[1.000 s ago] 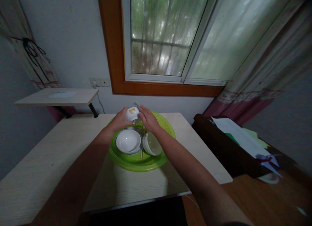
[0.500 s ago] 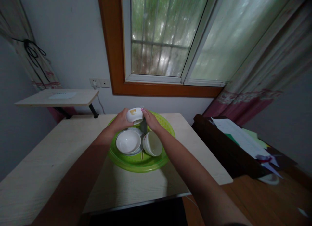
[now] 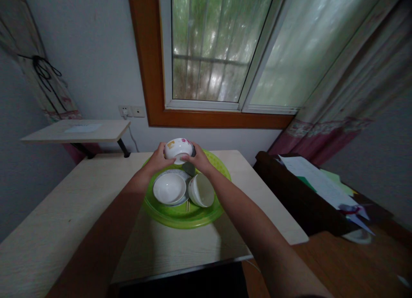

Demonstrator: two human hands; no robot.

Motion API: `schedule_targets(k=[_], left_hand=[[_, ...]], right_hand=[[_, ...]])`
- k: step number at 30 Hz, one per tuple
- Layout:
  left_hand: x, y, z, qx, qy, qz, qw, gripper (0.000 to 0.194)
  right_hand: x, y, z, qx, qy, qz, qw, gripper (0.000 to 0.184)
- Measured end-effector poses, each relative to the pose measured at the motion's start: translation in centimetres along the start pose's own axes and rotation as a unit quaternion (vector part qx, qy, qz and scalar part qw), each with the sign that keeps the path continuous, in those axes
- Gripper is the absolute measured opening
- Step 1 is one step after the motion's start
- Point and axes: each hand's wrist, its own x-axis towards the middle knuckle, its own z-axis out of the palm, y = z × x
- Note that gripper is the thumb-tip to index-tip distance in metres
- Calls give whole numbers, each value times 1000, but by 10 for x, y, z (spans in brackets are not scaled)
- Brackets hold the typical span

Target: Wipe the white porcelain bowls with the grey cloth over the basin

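Note:
Between my two hands a white bowl (image 3: 178,149) with yellow and pink flower prints is held up above the far part of a round green tray (image 3: 183,223). My left hand (image 3: 158,157) grips its left side, thumb near the base. On the right side my right hand (image 3: 200,159) holds it, with the thumb low by the foot. Below, a white bowl (image 3: 169,188) sits on a patterned plate (image 3: 186,174) at the tray's left. Another white bowl (image 3: 201,190) lies tipped on its side at the right. Thin chopsticks (image 3: 188,206) show between them.
The tray rests on a pale wooden table (image 3: 96,191). At the back left stands a small raised shelf (image 3: 77,131) with a paper on it. Right of the table is a dark brown piece of furniture (image 3: 289,195) with papers (image 3: 318,182) on top. A window (image 3: 209,53) is behind.
The held bowl has turned in my hands, showing more of its side and base. My right thumb has moved down toward its foot. The other dishes have stayed put.

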Motion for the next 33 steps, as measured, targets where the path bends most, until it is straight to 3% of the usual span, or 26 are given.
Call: schedule_targets(k=[9,17,24,33], left_hand=[[-6,19,-2,59,-27,24,998,58],[-8,26,-3,108,6,10,994,49],[-6,23,-3,105,17,0,994,50],[-4,19,-3,109,7,13,994,50]], right_hand=[[3,-1,-1,-95,-13,-101,990,82],[-1,-5,0,-119,-22,-144,982,88],[-7,-13,-2,-202,-45,-161,965,70],[-17,-39,11,-223,-74,-229,945,56]])
